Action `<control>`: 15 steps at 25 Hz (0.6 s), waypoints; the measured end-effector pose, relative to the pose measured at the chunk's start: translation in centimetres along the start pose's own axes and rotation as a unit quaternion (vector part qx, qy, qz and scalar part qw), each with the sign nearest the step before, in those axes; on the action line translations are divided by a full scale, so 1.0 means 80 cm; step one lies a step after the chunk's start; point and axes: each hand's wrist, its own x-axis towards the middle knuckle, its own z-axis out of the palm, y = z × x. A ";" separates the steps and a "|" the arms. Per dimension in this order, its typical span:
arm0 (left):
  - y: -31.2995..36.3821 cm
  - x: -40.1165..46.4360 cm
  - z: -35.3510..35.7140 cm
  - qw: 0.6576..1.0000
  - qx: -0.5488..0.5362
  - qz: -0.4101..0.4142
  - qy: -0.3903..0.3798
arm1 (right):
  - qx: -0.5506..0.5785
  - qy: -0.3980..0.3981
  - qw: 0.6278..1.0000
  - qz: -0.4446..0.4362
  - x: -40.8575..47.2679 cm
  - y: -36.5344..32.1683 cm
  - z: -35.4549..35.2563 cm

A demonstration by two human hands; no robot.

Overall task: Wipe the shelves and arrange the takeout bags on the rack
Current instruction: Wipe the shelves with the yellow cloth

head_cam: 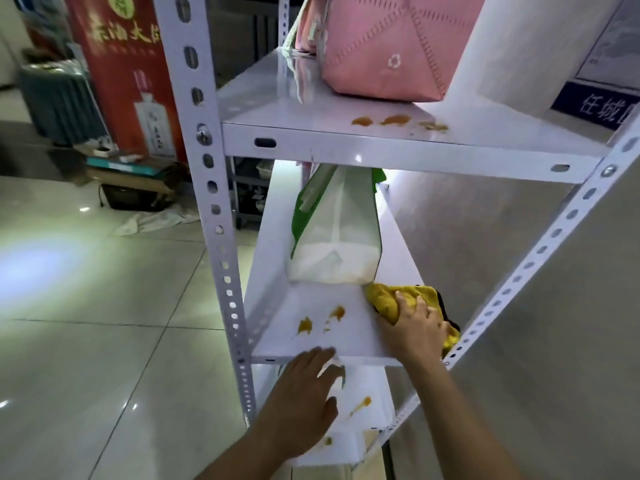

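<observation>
Two bare hands work at a white metal rack with perforated corner posts, seen from above by a head-worn camera. The right hand rests on a crumpled yellow cloth, its fingers curled over the cloth and pressing it onto the middle shelf near that shelf's right edge. The cloth touches the lower right corner of a white takeout bag with green trim, which stands upright towards the back of the same shelf. Orange sauce stains dot the bare shelf in front of the bag, just left of the cloth. The left hand lies flat against the front lip of the middle shelf, fingers straight and together, holding nothing. Below it, a lower shelf shows another orange smear. On the upper shelf a pink takeout bag printed with a recycling symbol sits towards the back, and three orange spots mark the shelf near its front edge. Beyond the rack, to the left, a red carton with gold lettering and a dark ribbed suitcase stand on a glossy tiled floor.
</observation>
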 end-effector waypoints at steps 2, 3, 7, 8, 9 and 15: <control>0.013 -0.004 -0.009 1.000 -0.005 -0.019 0.012 | -0.006 0.016 1.000 -0.010 0.005 0.011 -0.006; 0.020 -0.004 -0.018 1.000 -0.011 -0.024 0.014 | -0.003 0.029 1.000 -0.012 0.003 0.014 -0.006; 0.044 -0.001 -0.077 0.997 0.003 -0.016 0.072 | 0.017 0.078 0.996 -0.042 -0.030 0.015 -0.004; 0.050 0.002 -0.100 0.996 0.010 -0.007 0.093 | 0.039 0.070 0.995 -0.053 -0.039 0.016 -0.009; 0.057 0.005 -0.124 0.993 0.020 0.004 0.117 | 0.077 0.058 0.994 -0.059 -0.047 0.017 -0.017; 0.095 0.003 -0.268 0.941 0.065 0.084 0.321 | 0.377 0.130 0.914 -0.074 -0.129 0.010 -0.129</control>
